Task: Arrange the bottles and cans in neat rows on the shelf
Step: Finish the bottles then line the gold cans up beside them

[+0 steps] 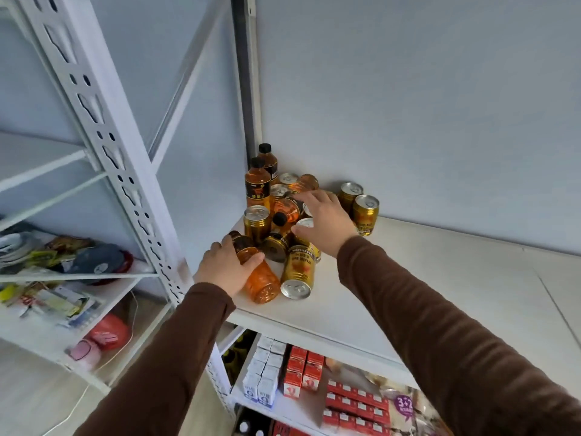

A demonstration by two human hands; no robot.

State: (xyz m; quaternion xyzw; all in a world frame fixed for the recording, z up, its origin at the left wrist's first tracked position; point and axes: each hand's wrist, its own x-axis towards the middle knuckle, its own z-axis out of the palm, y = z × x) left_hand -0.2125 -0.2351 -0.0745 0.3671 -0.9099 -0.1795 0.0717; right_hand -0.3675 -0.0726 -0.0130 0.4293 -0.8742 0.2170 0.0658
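The head view looks down on a white shelf (pixel 408 278) whose back left corner holds a jumbled heap of amber bottles and gold cans. The left hand (pixel 224 267) curls round a bottle (pixel 261 278) lying on its side at the front of the heap, base toward the camera, ribbed amber body showing past the fingers and its dark-labelled neck pointing into the pile. Just right of it a toppled can (pixel 297 273) lies with its silver lid facing the camera, gold wall printed with text. The right hand (pixel 325 223) reaches over the middle of the heap, fingers spread and bent slightly down over the cans; whether it grips anything cannot be told. Two bottles (pixel 258 184) with black caps and black-and-gold labels stand upright at the back left, one behind the other. An upright can (pixel 257 223) stands before them, and two more cans (pixel 364 214) stand to the right by the wall, touching each other. Both sleeves are brown. Below the shelf, white and red cartons (pixel 290 369) sit in rows.
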